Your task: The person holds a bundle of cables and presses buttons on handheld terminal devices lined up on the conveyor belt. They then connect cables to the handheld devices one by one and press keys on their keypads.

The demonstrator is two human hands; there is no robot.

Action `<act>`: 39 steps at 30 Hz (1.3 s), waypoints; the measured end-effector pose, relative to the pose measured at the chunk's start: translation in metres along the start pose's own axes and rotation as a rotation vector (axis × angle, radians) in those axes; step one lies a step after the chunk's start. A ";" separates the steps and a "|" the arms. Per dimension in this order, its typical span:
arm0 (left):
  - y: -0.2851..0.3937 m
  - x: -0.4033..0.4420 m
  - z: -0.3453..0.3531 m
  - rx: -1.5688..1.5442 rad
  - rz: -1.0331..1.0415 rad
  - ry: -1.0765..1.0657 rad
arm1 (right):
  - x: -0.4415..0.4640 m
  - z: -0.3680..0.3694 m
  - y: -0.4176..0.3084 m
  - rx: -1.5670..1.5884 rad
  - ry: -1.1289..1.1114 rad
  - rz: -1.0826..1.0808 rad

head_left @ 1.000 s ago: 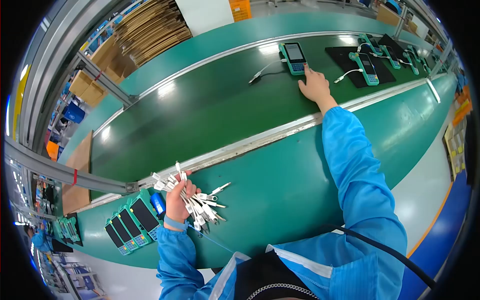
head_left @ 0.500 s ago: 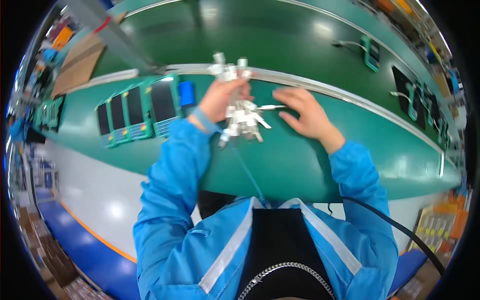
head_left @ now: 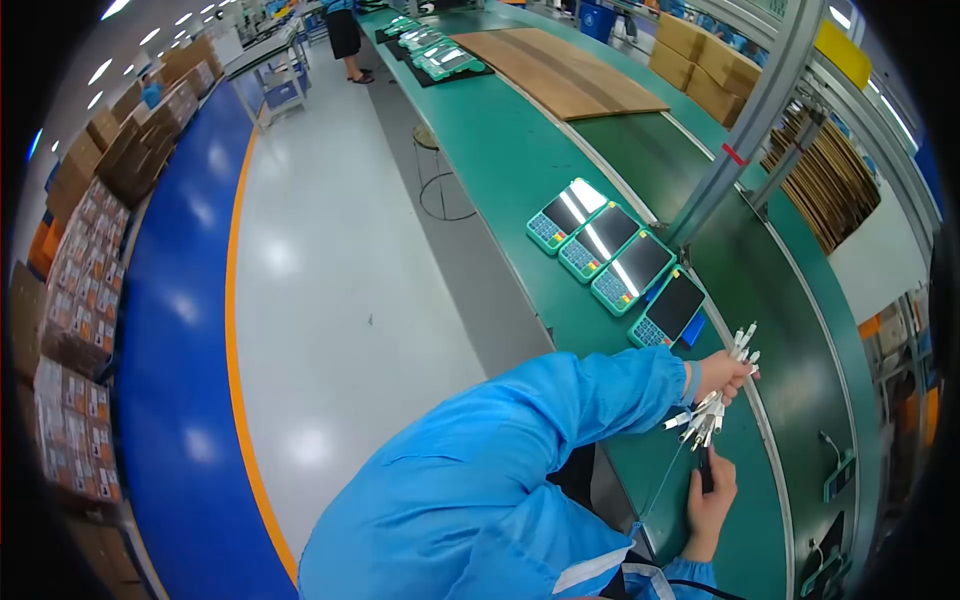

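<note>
My left hand (head_left: 722, 373) is closed around a bundle of short white cables (head_left: 703, 420). Connector ends stick out above and below the fist. A blue wrist strap (head_left: 692, 383) circles that wrist, with a thin blue cord hanging down. Just below the bundle is my right hand (head_left: 712, 500), fingers curled on a small dark object (head_left: 707, 472) whose kind I cannot make out. Beyond my left sleeve, several handheld payment terminals (head_left: 633, 273) with green edges lie in a row on the green bench (head_left: 520, 215). A blue block (head_left: 692, 330) sits partly behind the nearest terminal.
A metal post (head_left: 745, 130) rises beside the dark green conveyor (head_left: 780, 330). Cardboard sheet (head_left: 570, 75) and more terminals (head_left: 445, 60) lie farther along. A stool (head_left: 428, 140) stands by the bench. Stacked boxes (head_left: 75, 330) line the left aisle, where a person (head_left: 343, 35) stands far off.
The view has swung left along the bench. My left hand still grips the cables. My right hand, earlier beside one cable end with fingers apart, now curls on a dark object.
</note>
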State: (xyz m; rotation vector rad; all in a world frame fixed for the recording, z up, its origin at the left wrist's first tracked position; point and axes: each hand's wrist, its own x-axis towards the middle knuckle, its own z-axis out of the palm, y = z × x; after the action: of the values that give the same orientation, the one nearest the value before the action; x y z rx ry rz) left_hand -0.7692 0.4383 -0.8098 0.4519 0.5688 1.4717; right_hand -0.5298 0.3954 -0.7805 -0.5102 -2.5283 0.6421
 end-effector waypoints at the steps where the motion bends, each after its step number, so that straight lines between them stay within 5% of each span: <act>1: -0.003 0.003 -0.003 0.002 -0.008 -0.020 | -0.014 -0.002 0.002 -0.039 -0.001 -0.016; 8: -0.026 0.000 0.005 0.386 0.294 0.219 | -0.141 -0.035 0.036 -0.640 -0.268 -0.073; 15: -0.029 0.009 0.013 0.550 0.307 0.272 | -0.203 0.005 0.038 -0.394 -0.317 0.322; 29: -0.036 0.025 0.003 0.497 0.307 0.267 | -0.254 0.028 0.031 -0.124 -0.315 0.692; 32: -0.027 0.020 -0.015 0.912 0.429 0.178 | -0.295 0.029 0.009 -0.060 -0.281 0.861; 36: -0.004 -0.015 0.001 0.543 -0.006 0.242 | -0.329 0.027 -0.023 0.048 -0.318 1.126; 37: -0.006 0.000 -0.030 0.449 -0.021 0.106 | -0.338 0.031 -0.027 -0.045 -0.197 0.854; 39: -0.004 -0.001 -0.032 0.385 -0.079 0.078 | -0.364 0.041 -0.003 0.067 -0.142 0.730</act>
State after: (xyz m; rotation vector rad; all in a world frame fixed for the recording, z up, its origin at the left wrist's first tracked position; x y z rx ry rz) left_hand -0.7860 0.4356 -0.8377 0.6658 0.9288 1.3093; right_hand -0.2551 0.2124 -0.9405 -1.4310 -2.3981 1.0363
